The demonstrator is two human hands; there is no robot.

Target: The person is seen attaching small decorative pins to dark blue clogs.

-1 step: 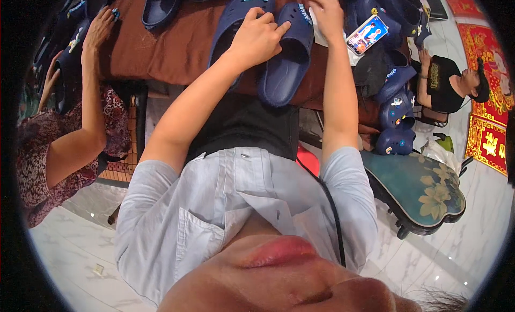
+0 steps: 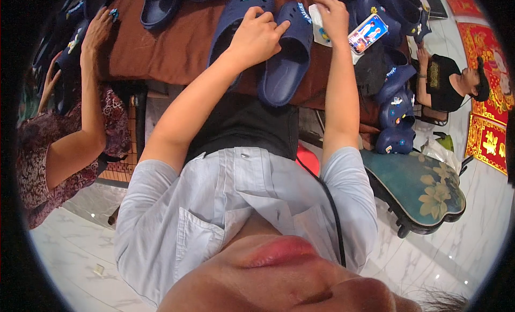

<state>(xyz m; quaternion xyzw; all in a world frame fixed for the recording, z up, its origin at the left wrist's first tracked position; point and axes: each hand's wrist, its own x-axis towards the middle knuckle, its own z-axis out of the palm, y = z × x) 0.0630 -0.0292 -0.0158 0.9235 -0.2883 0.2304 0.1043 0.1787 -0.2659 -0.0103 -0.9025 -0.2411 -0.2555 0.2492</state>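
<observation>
Two navy-blue clogs lie side by side before me, the left clog (image 2: 217, 41) and the right clog (image 2: 284, 79), with pale-blue lettered charms on their toe parts. My left hand (image 2: 257, 37) lies over them, its fingers curled and gripping at their inner edges. To the right of the clogs, my right hand (image 2: 333, 20) hovers over a small white sheet or tray (image 2: 319, 39), fingers bent but apart. Nothing shows between them. A small blue, yellow and green charm (image 2: 323, 34) lies on the white piece, partly beside my wrist.
A lit phone (image 2: 368, 34) leans right of my right hand, among decorated navy clogs (image 2: 396, 114). Brown cloth (image 2: 177, 54) covers the table. A co-worker's hand (image 2: 99, 28) at left holds a small blue charm. Another person (image 2: 448, 81) sits at right, near a green flowered stool (image 2: 424, 188).
My right hand has shifted right, away from the right clog's toe, uncovering the white piece and its charm. The phone has moved slightly right. My left hand and the clogs stay put.
</observation>
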